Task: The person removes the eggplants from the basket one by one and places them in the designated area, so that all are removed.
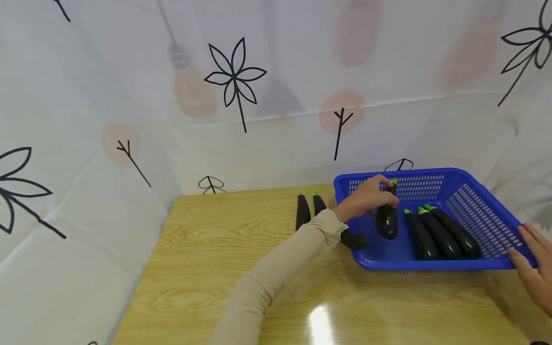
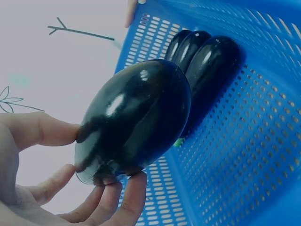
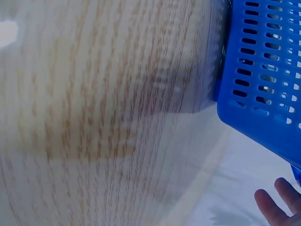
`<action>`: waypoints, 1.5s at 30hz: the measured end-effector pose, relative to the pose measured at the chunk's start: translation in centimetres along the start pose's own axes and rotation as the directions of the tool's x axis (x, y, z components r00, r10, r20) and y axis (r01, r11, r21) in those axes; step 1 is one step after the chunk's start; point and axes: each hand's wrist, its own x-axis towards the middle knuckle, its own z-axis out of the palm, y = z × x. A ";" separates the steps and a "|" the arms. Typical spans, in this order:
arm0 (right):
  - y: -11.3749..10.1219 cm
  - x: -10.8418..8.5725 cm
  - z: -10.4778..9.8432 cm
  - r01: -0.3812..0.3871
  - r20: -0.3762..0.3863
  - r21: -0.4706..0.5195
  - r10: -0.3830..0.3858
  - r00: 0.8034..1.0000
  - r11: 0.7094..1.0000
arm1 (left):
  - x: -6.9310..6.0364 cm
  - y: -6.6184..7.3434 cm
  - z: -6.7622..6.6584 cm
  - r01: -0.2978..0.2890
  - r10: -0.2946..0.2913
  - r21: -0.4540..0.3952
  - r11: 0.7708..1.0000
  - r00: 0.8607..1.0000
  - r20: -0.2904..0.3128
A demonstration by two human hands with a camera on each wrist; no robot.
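In the head view my left hand (image 1: 368, 195) grips a glossy dark eggplant (image 1: 387, 223) near its green-stemmed end, over the left part of a blue plastic basket (image 1: 401, 265). The left wrist view shows the fingers and thumb of that hand around the eggplant (image 2: 136, 117), its rounded end towards the camera. Three more eggplants (image 1: 442, 235) lie side by side in the basket. At the right edge, my right hand (image 1: 536, 268) rests against the basket's rim with extended fingers. The right wrist view catches only some fingertips (image 3: 268, 207) beside the basket wall.
Left of the basket, two eggplants (image 1: 303, 211) lie on the wooden table (image 1: 194, 268), partly hidden by my left forearm. A dark rounded end (image 1: 353, 240) shows at the basket's left side. A patterned white cloth (image 1: 280, 143) hangs behind the table.
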 end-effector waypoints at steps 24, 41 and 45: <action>0.5 -0.9 1.4 -0.002 -0.034 0.071 0.004 0.999 0.997 | -2.5 -0.9 -3.4 -0.024 0.026 -0.087 0.996 1.000 0.017; 1.5 0.2 1.7 -0.005 -0.102 -0.058 -0.001 0.995 0.998 | -3.2 -2.3 -5.7 -0.052 0.053 -0.147 0.988 0.999 -0.001; 5.5 0.5 3.1 0.026 -0.129 -0.092 -0.038 0.991 0.995 | -3.4 -2.9 -6.2 -0.052 0.050 -0.136 0.989 0.999 -0.019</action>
